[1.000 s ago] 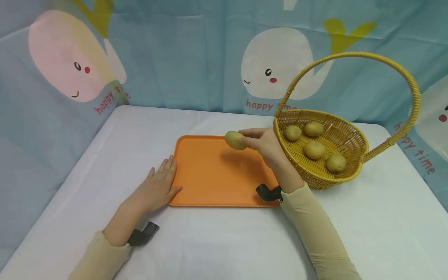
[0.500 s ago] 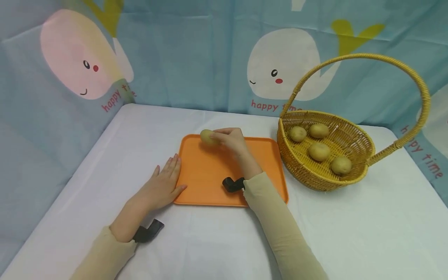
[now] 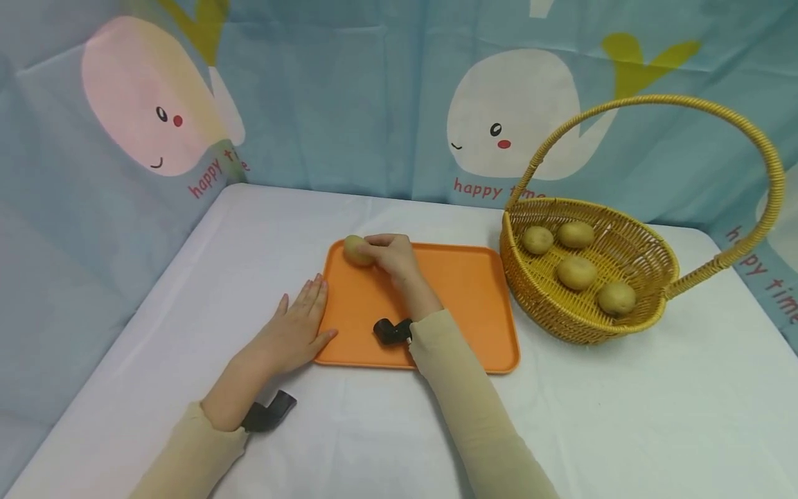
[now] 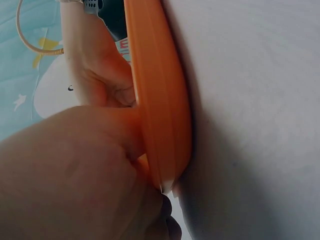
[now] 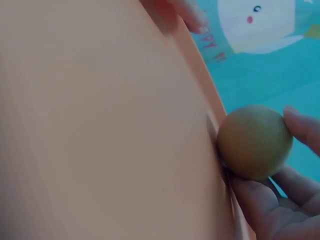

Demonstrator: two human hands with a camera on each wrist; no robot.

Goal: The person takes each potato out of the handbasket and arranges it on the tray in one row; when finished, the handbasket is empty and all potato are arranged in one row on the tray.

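In the head view my right hand [image 3: 394, 258] pinches a potato [image 3: 355, 250] between thumb and fingers at the far left corner of an orange tray [image 3: 461, 298]. The right wrist view shows the round yellow-brown potato [image 5: 255, 142] right at the tray surface [image 5: 115, 115], with fingertips on both sides of it. My left hand [image 3: 293, 333] rests against the tray's left edge, fingers straight along the rim and thumb over it. Seen from the left wrist, the hand [image 4: 75, 175] overlaps the tray's outer wall [image 4: 162, 100].
To the right of the tray stands a yellow wicker basket [image 3: 548, 312] with a tall arched handle [image 3: 773, 173]; several potatoes [image 3: 576, 272] lie inside. A white cloth [image 3: 623, 416] covers the table. Behind hangs a blue curtain [image 3: 349, 104] with whale prints.
My right hand has carried the potato leftward across the tray and lowered it toward the far left corner. The left hand has stayed at the tray's edge. The head view has shifted slightly.
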